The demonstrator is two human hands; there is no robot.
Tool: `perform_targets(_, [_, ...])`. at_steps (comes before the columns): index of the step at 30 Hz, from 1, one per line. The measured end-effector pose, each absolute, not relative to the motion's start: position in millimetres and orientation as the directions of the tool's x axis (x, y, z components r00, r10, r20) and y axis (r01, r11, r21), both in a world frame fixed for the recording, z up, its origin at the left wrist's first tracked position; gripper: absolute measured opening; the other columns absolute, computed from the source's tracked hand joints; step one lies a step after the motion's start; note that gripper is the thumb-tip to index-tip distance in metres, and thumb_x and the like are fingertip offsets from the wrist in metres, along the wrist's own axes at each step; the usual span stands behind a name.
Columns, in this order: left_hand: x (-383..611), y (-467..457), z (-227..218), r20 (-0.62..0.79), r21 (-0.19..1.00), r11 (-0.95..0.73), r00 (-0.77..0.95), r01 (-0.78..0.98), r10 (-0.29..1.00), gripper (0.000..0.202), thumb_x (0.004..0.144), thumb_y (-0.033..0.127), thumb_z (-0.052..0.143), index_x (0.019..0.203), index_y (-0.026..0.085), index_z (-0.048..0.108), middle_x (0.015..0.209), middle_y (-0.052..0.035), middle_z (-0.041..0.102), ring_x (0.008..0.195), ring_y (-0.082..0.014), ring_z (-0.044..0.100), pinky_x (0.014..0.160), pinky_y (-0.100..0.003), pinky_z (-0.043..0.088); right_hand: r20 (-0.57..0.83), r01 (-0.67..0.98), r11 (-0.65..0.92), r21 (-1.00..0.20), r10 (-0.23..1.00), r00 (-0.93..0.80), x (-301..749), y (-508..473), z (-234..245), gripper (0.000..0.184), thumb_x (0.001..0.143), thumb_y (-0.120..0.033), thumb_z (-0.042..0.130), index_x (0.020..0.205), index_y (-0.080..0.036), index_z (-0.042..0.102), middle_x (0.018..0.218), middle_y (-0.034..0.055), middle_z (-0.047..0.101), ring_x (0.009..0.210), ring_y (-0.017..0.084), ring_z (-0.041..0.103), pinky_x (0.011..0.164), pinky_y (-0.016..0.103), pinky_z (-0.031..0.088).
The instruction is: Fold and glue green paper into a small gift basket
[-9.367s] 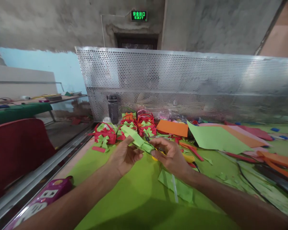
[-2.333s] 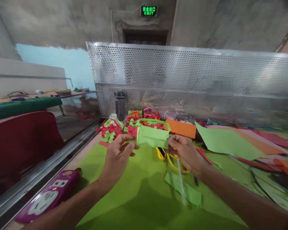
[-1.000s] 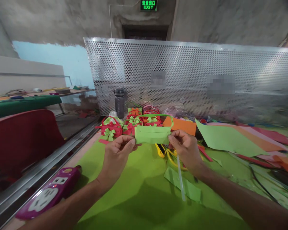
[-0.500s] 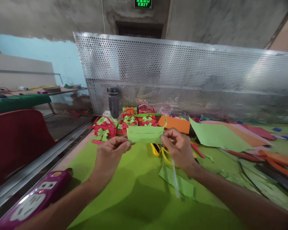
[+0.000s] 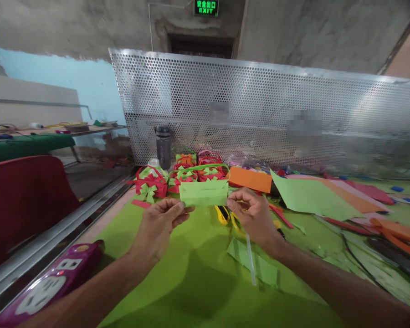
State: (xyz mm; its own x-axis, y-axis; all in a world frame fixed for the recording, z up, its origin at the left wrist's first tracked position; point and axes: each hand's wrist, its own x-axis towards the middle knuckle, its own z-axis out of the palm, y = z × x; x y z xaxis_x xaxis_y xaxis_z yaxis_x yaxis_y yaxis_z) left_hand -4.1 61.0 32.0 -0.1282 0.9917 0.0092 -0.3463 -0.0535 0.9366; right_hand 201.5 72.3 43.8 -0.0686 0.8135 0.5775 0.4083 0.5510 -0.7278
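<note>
A small light-green paper basket (image 5: 203,193) with a thin strip handle (image 5: 222,168) is held up above the green tabletop. My left hand (image 5: 162,218) pinches its lower left corner between thumb and fingers. At the other end my right hand (image 5: 251,214) pinches the lower right corner. Behind it sit several red and green paper baskets (image 5: 151,187), some with bow shapes on the front. A yellow-handled tool (image 5: 222,215) lies under the basket, partly hidden. Below my right hand are a clear glue stick (image 5: 251,259) and a green paper scrap (image 5: 268,269).
A purple power strip (image 5: 64,273) lies at the left edge. A dark bottle (image 5: 163,148) stands before the perforated metal panel (image 5: 259,100). Orange paper (image 5: 249,179), large green sheets (image 5: 314,196) and red strips lie to the right. A red chair (image 5: 27,200) stands left.
The basket has turned slightly, so its front looks narrower and its handle sits differently. Both hands keep their pinch. The whole view has shifted a little.
</note>
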Motion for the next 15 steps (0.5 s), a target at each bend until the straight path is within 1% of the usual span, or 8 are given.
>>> perform_targets(6, [-2.2, 59.5, 31.2, 0.002, 0.932, -0.055, -0.148, -0.359, 0.989, 0.016, 0.06, 0.024, 0.074, 0.065, 0.015, 0.061, 0.07, -0.0022, 0.068, 0.075, -0.0181, 0.068, 0.072, -0.028, 0.052, 0.552, 0.482, 0.507, -0.715, 0.832, -0.055, 200.4, 72.2, 47.3, 0.021, 0.075, -0.03, 0.059, 0.059, -0.018, 0.053, 0.059, -0.0014, 0.053, 0.056, 0.012, 0.049, 0.054, 0.025, 0.039])
perform_targets(10, [-1.5, 58.9, 30.0, 0.006, 0.932, -0.06, -0.15, -0.359, 0.989, 0.017, 0.061, 0.024, 0.074, 0.067, 0.014, 0.061, 0.069, -0.0023, 0.068, 0.077, -0.0187, 0.068, 0.073, -0.029, 0.052, 0.545, 0.48, 0.496, -0.723, 0.837, -0.044, 200.1, 71.6, 47.8, 0.016, 0.073, -0.028, 0.059, 0.061, -0.017, 0.056, 0.063, -0.0003, 0.056, 0.059, 0.013, 0.051, 0.058, 0.025, 0.04])
perform_targets(15, [0.8, 57.4, 31.7, 0.017, 0.936, -0.068, -0.147, -0.346, 0.989, 0.02, 0.058, 0.022, 0.075, 0.07, 0.014, 0.061, 0.071, -0.0026, 0.069, 0.079, -0.0191, 0.068, 0.073, -0.029, 0.052, 0.531, 0.479, 0.478, -0.737, 0.847, -0.027, 200.9, 71.3, 45.6, 0.017, 0.075, -0.029, 0.056, 0.063, -0.017, 0.053, 0.058, -0.002, 0.053, 0.053, 0.011, 0.046, 0.051, 0.024, 0.036])
